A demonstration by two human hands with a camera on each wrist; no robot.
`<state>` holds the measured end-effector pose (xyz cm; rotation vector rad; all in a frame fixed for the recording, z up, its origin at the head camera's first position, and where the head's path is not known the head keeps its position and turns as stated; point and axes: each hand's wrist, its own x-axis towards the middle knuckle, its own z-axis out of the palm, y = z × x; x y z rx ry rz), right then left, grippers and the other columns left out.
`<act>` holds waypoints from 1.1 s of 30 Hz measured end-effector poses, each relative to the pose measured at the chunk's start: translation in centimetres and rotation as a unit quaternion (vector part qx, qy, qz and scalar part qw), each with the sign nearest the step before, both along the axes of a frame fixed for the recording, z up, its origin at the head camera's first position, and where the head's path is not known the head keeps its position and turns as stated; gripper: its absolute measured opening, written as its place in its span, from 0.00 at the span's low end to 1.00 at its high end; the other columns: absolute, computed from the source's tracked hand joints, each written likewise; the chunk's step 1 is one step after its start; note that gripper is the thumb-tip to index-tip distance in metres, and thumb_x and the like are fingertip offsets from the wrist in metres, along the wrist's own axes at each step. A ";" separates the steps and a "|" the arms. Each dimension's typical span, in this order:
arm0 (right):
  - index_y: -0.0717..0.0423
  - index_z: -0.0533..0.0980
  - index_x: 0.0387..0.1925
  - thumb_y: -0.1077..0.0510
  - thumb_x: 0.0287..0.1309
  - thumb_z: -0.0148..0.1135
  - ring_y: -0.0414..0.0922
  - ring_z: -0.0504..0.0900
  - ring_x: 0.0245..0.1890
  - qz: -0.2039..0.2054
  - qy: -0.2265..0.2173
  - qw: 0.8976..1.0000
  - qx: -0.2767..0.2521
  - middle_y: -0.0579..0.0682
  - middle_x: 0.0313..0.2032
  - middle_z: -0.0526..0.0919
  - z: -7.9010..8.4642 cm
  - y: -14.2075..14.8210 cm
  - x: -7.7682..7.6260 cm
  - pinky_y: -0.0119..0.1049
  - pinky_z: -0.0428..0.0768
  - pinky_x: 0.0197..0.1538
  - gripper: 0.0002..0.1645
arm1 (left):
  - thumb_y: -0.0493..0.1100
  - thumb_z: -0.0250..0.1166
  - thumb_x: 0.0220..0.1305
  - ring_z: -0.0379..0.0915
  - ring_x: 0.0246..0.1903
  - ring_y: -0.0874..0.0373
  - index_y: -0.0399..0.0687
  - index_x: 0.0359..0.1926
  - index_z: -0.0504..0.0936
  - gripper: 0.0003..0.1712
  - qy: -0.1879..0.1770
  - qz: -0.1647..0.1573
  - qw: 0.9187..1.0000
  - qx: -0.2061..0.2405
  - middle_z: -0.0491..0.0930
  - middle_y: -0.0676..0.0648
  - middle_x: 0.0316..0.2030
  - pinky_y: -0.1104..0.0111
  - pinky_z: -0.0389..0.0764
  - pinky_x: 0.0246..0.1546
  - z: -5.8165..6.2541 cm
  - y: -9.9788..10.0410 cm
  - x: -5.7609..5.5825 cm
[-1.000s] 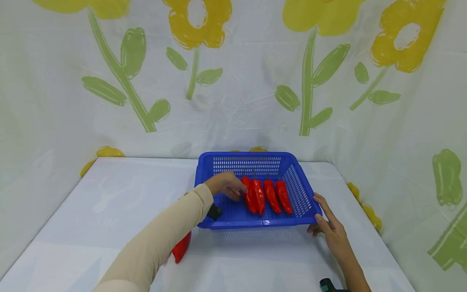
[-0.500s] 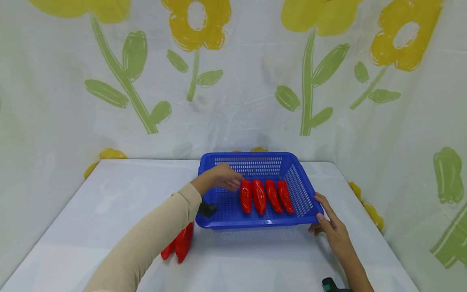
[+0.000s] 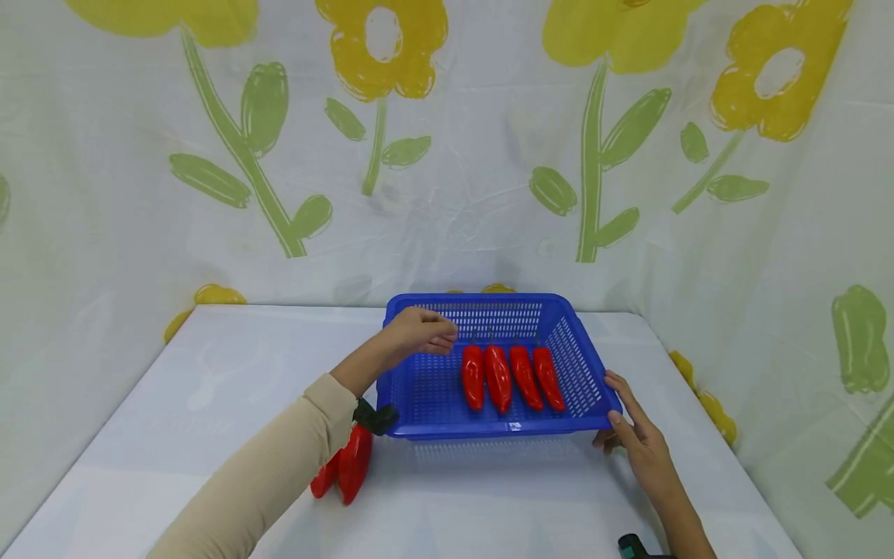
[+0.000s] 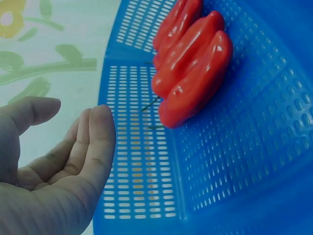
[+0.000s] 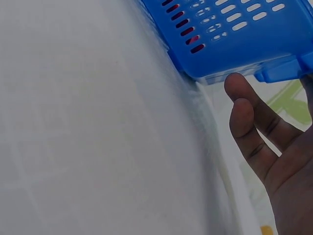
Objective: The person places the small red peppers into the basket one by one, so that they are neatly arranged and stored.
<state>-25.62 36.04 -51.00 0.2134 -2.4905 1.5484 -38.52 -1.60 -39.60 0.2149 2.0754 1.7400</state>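
Several glossy red chili peppers (image 3: 498, 378) lie side by side in the right half of a blue plastic basket (image 3: 454, 429), their thin stems toward its back wall. My left hand (image 3: 421, 331) hovers over the basket's left part, apart from the peppers. In the left wrist view its fingers (image 4: 100, 142) curve loosely with nothing between them and the thumb. At the basket's front right corner, my right hand (image 3: 644, 448) holds the rim between thumb and index finger. Two more red peppers (image 3: 355, 464) lie on the table left of the basket, partly behind the left sleeve.
The basket stands near the back of a white table (image 3: 489, 505). A white curtain (image 3: 475, 171) printed with yellow flowers hangs behind and beside it. Dark wrist devices sit below the left hand and at the right forearm (image 3: 680, 520).
My left hand has let go of the leftmost pepper in the basket and moved up and left away from it. The right hand stays at the basket's corner.
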 end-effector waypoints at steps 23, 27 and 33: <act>0.41 0.56 0.78 0.56 0.78 0.44 0.49 0.83 0.29 0.005 0.011 1.000 -0.004 0.34 0.73 0.59 -0.2 0.2 0.0 0.37 0.84 0.30 0.31 | 0.43 0.60 0.74 0.82 0.47 0.48 0.29 0.57 0.76 0.21 0.046 0.061 0.989 0.126 0.80 0.34 0.49 0.60 0.81 0.53 -0.7 -4.1 3.1; 0.43 0.56 0.77 0.58 0.78 0.44 0.49 0.83 0.29 0.008 0.017 1.000 -0.009 0.36 0.74 0.58 -0.2 0.1 0.0 0.37 0.84 0.29 0.31 | 0.43 0.62 0.73 0.80 0.48 0.43 0.29 0.57 0.77 0.21 0.055 0.076 0.983 0.156 0.80 0.35 0.49 0.60 0.81 0.53 -0.8 -4.8 3.9; 0.40 0.56 0.78 0.55 0.78 0.44 0.50 0.83 0.29 0.003 0.006 1.000 -0.004 0.36 0.74 0.58 -0.2 0.0 -0.1 0.38 0.84 0.30 0.31 | 0.45 0.62 0.73 0.81 0.46 0.48 0.31 0.58 0.76 0.22 0.090 0.095 0.979 0.154 0.80 0.37 0.48 0.63 0.81 0.53 -1.0 -6.2 5.3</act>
